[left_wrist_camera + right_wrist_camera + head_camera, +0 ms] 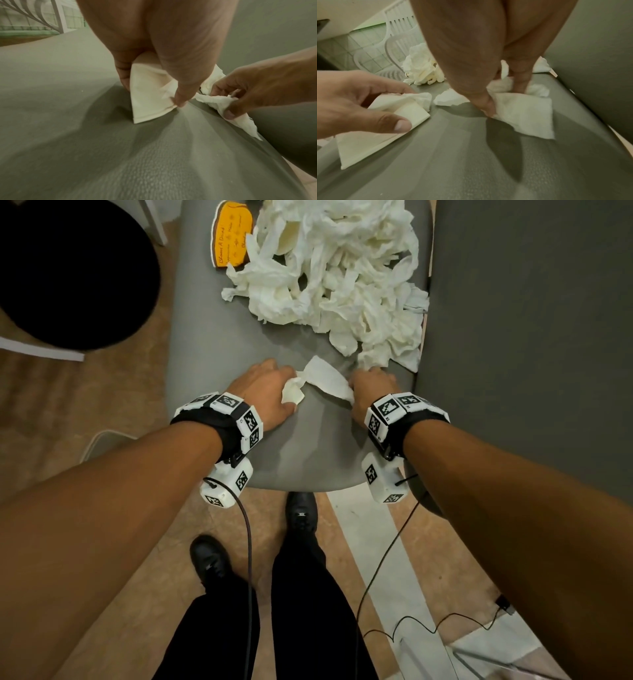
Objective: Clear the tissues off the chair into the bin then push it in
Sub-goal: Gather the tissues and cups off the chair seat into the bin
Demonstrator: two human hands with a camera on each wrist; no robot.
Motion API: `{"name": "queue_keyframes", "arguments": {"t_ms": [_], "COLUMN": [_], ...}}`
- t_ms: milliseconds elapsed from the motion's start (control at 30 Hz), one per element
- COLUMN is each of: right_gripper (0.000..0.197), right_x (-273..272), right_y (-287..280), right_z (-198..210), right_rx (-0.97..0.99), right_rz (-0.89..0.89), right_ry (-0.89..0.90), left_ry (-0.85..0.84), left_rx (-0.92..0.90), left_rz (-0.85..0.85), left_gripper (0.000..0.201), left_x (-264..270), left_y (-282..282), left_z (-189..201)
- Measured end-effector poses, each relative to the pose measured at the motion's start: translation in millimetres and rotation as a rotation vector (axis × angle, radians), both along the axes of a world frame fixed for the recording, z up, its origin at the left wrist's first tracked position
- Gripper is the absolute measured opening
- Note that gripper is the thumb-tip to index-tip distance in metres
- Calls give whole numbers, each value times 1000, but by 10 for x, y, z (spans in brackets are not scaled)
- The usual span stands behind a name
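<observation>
A grey chair seat (308, 446) carries a big heap of crumpled white tissues (342, 275) at its far end. My left hand (270, 392) is low over the near part of the seat and pinches a folded tissue (147, 108) between thumb and fingers. Close to its right, my right hand (371, 388) pinches a flatter tissue (530, 116) whose lower edge lies on the seat. The two hands are almost touching. A round black bin (68, 268) stands on the floor to the left of the chair.
An orange card (233, 234) lies on the seat beside the heap. A tall grey panel (531, 337) rises along the seat's right edge. My feet and two cables are on the floor below the seat's front edge. White plastic chairs (393, 56) stand beyond.
</observation>
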State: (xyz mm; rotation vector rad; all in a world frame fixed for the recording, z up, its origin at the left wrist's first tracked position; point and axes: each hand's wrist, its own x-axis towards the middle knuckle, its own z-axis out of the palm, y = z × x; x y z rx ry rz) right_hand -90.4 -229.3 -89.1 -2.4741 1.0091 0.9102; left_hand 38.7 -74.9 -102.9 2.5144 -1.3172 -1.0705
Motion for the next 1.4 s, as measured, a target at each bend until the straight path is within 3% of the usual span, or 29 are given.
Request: {"name": "queue_keyframes", "arguments": {"t_ms": [100, 233, 367, 500, 600, 767, 933, 1133, 1200, 1266, 1400], "right_gripper": [32, 21, 19, 41, 61, 75, 45, 20, 18, 30, 22], "right_x": [120, 239, 469, 529, 505, 380, 250, 335, 420, 525, 770], "right_y": [96, 446, 792, 863, 734, 484, 300, 525, 737, 979, 1395], "right_z": [68, 78, 43, -4, -5, 20, -69, 12, 64, 85, 78], "right_rx": [81, 202, 266, 157, 38, -71, -90, 1, 93, 202, 273], "right_rz": [72, -3, -1, -159, -216, -249, -276, -167, -184, -165, 48], "right_ry": [-63, -254, -328, -464, -442, -373, -185, -242, -341, -414, -306], "left_ry": [19, 115, 126, 103, 59, 26, 27, 29, 49, 54, 58], "left_rx": [-39, -59, -3, -18, -51, -81, -82, -122, -132, -148, -273], "left_rz": [24, 0, -13, 68, 97, 162, 172, 189, 209, 236, 314], "left_gripper": [61, 86, 42, 28, 39, 38, 31, 27, 32, 39, 37], "left_x": [-5, 24, 133, 268, 282, 238, 208, 194, 182, 164, 243], "left_y": [82, 249, 419, 619, 695, 649, 615, 654, 700, 783, 1090], "left_z": [15, 88, 141, 82, 35, 24, 33, 30, 31, 68, 191]}}
